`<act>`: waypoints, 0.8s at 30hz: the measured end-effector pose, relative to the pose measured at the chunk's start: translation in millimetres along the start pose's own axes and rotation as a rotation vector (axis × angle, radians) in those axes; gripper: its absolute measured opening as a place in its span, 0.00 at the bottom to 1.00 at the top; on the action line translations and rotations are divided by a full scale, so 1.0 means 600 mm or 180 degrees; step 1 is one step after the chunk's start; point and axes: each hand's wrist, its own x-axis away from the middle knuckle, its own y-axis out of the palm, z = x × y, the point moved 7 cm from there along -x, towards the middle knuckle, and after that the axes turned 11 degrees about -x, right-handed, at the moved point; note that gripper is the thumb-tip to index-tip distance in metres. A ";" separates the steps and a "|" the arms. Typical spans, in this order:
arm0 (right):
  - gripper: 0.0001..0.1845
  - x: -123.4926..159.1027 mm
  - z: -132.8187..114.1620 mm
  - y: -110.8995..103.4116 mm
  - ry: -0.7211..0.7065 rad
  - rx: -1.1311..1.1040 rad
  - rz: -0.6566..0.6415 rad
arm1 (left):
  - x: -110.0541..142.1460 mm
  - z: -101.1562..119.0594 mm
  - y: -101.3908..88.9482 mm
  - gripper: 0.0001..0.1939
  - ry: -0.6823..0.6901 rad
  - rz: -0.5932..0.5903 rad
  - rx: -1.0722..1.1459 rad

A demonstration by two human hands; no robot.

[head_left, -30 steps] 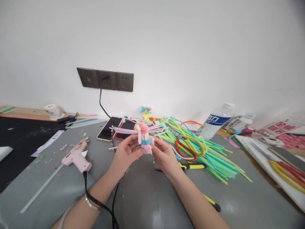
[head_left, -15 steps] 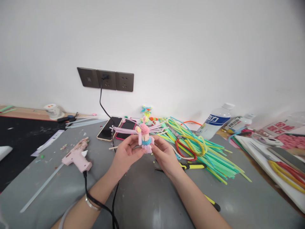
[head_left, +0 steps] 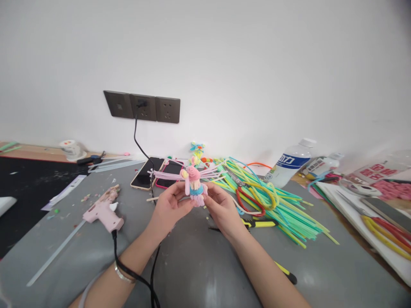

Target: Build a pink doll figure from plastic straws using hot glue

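Between my two hands is a small pipe-cleaner figure (head_left: 194, 184), upright, with a pink top, a blue band round its middle and pale pink legs. My left hand (head_left: 171, 203) grips its lower left side with thumb and fingers. On the other side my right hand (head_left: 222, 209) pinches it near the legs. Behind the figure lie pale pink pipe cleaners (head_left: 167, 176), spreading to both sides. Close to my right hand are a yellow and black tool (head_left: 265, 223) and red-handled pliers (head_left: 240, 194), partly covered by yellow pipe cleaners.
A pink glue gun (head_left: 104, 211) lies at the left, its black cord crossing my left forearm. Two phones (head_left: 143, 175) lie at the back. Green and yellow pipe cleaners (head_left: 298, 222) spread at the right, near a leaning bottle (head_left: 290, 164). Scissors (head_left: 382, 229) rest at the far right.
The figure has tilted slightly to one side and back between my fingers. Both hands keep their grip in nearly the same place; nothing else has moved.
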 end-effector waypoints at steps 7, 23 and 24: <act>0.13 -0.002 -0.002 -0.004 -0.0201 0.0124 -0.0013 | 0.002 0.009 -0.001 0.17 0.0027 0.0067 -0.0083; 0.19 0.009 -0.008 0.013 -0.0226 0.0239 -0.0077 | 0.005 0.014 -0.012 0.25 0.0290 0.0468 -0.0304; 0.19 0.008 -0.006 0.013 -0.0200 0.0201 -0.0097 | 0.005 0.014 -0.012 0.24 0.0301 0.0455 -0.0337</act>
